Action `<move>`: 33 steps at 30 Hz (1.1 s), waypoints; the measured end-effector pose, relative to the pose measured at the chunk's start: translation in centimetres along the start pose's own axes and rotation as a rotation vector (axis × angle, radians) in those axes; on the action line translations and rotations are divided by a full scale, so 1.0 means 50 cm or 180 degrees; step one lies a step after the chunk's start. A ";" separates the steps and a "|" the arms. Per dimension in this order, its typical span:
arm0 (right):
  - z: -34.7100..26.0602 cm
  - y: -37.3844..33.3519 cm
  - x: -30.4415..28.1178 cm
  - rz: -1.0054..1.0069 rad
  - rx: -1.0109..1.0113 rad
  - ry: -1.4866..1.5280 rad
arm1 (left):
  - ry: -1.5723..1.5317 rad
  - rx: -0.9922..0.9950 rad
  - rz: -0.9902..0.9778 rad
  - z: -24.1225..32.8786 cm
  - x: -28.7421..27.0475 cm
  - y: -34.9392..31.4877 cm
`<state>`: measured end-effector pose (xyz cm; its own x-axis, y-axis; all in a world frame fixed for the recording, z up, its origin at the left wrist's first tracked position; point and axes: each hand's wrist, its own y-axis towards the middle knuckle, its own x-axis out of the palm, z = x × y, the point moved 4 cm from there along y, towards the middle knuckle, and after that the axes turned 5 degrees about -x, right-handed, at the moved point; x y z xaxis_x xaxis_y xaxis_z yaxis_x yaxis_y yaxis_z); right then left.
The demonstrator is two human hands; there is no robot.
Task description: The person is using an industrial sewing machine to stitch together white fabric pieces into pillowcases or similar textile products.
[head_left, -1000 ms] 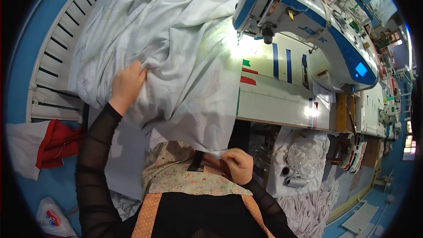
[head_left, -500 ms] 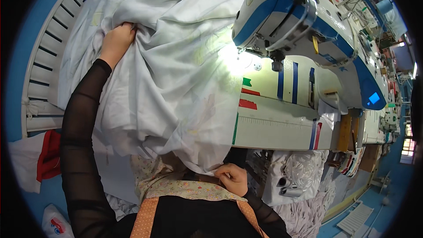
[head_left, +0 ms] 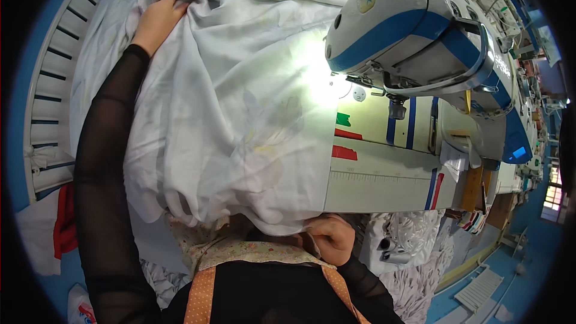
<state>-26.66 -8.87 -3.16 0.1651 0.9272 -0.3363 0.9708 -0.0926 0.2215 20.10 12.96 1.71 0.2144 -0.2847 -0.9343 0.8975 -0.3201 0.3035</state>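
Observation:
A large white cloth with faint printed flowers lies heaped over the sewing table and hangs down at my lap. At its far left my left hand is closed on a bunched fold, fingertips buried in the cloth. My right hand is curled at the near edge, by my waist, gripping the cloth's border. Just right of the cloth stands a white and blue sewing machine. Its lamp glares on the cloth beside the needle area, so details there are washed out.
A white slatted rack borders the cloth on the left. The machine bed has a ruler strip and colored tape marks. Below the table's right part sit white bundled scraps. A red and white cloth hangs at lower left.
My left hand has moved farther away, drawing the cloth flatter. My right hand has shifted slightly to the right with the border. The machine appears larger and farther right as the view moved.

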 end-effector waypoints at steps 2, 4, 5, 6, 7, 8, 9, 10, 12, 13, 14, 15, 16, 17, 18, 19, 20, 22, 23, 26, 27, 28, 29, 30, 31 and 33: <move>-0.005 0.000 -0.006 0.0054 -0.0104 -0.0090 | -0.1362 -0.0446 -0.0560 0.020 -0.052 -0.079; -0.008 -0.001 -0.009 0.0095 -0.0189 -0.0211 | -0.0187 0.0136 -0.0310 0.043 -0.101 -0.204; -0.008 -0.001 -0.010 0.0100 -0.0170 -0.0182 | 0.0662 0.0528 -0.0347 0.049 -0.103 -0.260; -0.008 -0.001 -0.011 0.0093 -0.0212 -0.0232 | 0.0578 0.0310 -0.0079 0.040 -0.108 -0.308; -0.010 0.000 -0.013 0.0074 -0.0243 -0.0306 | 0.0493 0.0493 0.0093 0.029 -0.104 -0.329; -0.009 0.003 -0.013 -0.0005 -0.0195 -0.0213 | 0.0395 0.0119 -0.0145 0.003 -0.089 -0.347; -0.011 0.006 -0.016 -0.0031 -0.0178 -0.0236 | 0.0277 -0.0223 -0.0303 -0.022 -0.073 -0.354; -0.018 0.010 -0.019 -0.0075 -0.0287 -0.0278 | 0.0232 0.0305 0.0096 -0.024 -0.068 -0.346; -0.034 0.023 -0.027 -0.0105 -0.0409 -0.0312 | 0.0292 0.0341 0.0017 -0.042 -0.044 -0.308; -0.044 0.031 -0.033 -0.0142 -0.0458 -0.0307 | 0.0274 0.0627 0.0223 -0.037 -0.042 -0.283; -0.053 0.040 -0.038 -0.0177 -0.0463 -0.0327 | 0.0236 0.0678 0.0267 -0.032 -0.037 -0.255; -0.062 0.049 -0.041 -0.0170 -0.0490 -0.0313 | 0.0270 0.0582 0.0218 -0.028 -0.032 -0.225; -0.071 0.060 -0.045 -0.0109 -0.0542 -0.0376 | 0.0403 0.0805 0.0366 -0.014 -0.030 -0.197; -0.078 0.071 -0.050 -0.0050 -0.0599 -0.0443 | 0.0540 0.0983 0.0469 0.000 -0.027 -0.169; -0.082 0.082 -0.053 -0.0043 -0.0601 -0.0460 | 0.0518 0.1030 0.0532 0.010 -0.021 -0.143; -0.084 0.095 -0.055 -0.0033 -0.0599 -0.0432 | 0.0367 0.0933 0.0508 0.011 -0.013 -0.115; -0.084 0.107 -0.057 -0.0027 -0.0593 -0.0397 | 0.0233 0.0762 0.0491 0.005 -0.002 -0.085; -0.080 0.133 -0.064 -0.0087 -0.0454 -0.0606 | 0.0441 0.0694 0.0341 -0.021 0.035 -0.027; -0.076 0.145 -0.065 -0.0146 -0.0334 -0.0838 | 0.0586 0.0758 0.0384 -0.042 0.054 -0.001; -0.065 0.178 -0.066 -0.0060 -0.0197 -0.0849 | 0.0400 0.0587 0.0499 -0.143 0.091 0.071; -0.064 0.184 -0.066 0.0008 -0.0085 -0.0931 | 0.0418 0.0595 0.0494 -0.169 0.094 0.087; -0.059 0.188 -0.066 -0.0010 0.0175 -0.0826 | 0.0554 0.0513 0.0456 -0.188 0.086 0.097; -0.061 0.190 -0.064 0.0002 0.0175 -0.0799 | 0.0694 0.0434 0.0403 -0.190 0.072 0.095; -0.058 0.190 -0.065 0.0102 0.0378 -0.0761 | 0.0843 -0.0210 -0.0215 -0.190 0.057 0.090; -0.054 0.188 -0.066 0.0198 0.0595 -0.0729 | 0.0861 -0.0191 -0.0247 -0.152 0.023 0.063; -0.049 0.185 -0.063 0.0316 0.0698 -0.0436 | -0.0612 0.0527 -0.0319 -0.006 -0.062 -0.032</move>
<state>-18.62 -11.74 2.21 0.2689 0.8533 -0.4468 0.9607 -0.2708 0.0611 18.12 14.64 4.04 0.0363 -0.4053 -0.9134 0.8319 -0.4942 0.2524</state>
